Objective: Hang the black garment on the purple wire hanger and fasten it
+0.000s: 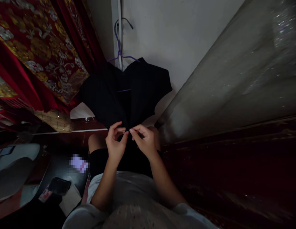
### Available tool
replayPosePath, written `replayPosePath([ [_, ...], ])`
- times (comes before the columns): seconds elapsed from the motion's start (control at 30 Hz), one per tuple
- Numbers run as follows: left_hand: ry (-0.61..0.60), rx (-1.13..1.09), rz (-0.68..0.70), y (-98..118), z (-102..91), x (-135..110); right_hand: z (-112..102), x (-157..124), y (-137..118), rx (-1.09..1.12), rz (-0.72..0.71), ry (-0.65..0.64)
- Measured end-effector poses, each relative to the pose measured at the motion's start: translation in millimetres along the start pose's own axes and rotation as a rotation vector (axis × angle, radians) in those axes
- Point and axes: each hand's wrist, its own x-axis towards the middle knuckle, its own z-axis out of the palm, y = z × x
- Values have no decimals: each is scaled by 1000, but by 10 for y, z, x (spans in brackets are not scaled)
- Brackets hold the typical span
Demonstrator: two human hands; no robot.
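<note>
Two bare hands close together above the lap, fingertips nearly meeting at the front opening of a dark short-sleeved shirt [149, 84]. In the left hand [115, 143], one edge of that opening, nipped between thumb and forefinger, with another finger lifted clear of the cloth. In the right hand [146, 140], the facing edge, pinched in much the same way by thumb and bent fingers — too dark at the tips to make out any fastening. Directly above both hands, the rest of the shirt, spread at the shoulders on a purple hanger [119, 47], front parted in a narrow V, a short piece of lower bar showing inside the gap. Higher still, the hook, close to a pale vertical strip [120, 35] and a pale wall [176, 28]. Up and to the left of the left hand, red cloth [43, 47] with gold and silver embroidery, reaching as far as the shirt; below that, gold netted fabric [53, 119]. Down and left of the left hand, a pixelated lilac object [78, 163], a black phone-like object [59, 186] and a pale flat piece [70, 200]. Right of the right hand, a large greyish panel [209, 95] — shiny in patches, slanting upward. Just beneath both hands, dark shorts [99, 162], with bare knees [95, 143] to either side.
</note>
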Motion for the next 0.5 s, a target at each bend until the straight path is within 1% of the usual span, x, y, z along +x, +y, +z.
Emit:
replayPosePath([
  [0.1,-16,8,-2,-31,-32,18,-26,16,-17,28,36,-34],
  [0.17,-24,21,13,-47,-48,28,-21,46,-39,120,147,-95],
  [0.27,-15,52,20,-55,-66,41,7,102,-80,329,367,-193],
  [0.33,-9,65,19,-55,-74,49,31,138,-106,414,451,-207],
  [0.4,-13,67,17,-57,-77,59,56,178,-125,445,473,-183],
  [0.5,-13,65,19,-72,-73,77,71,281,-149,413,444,-182],
])
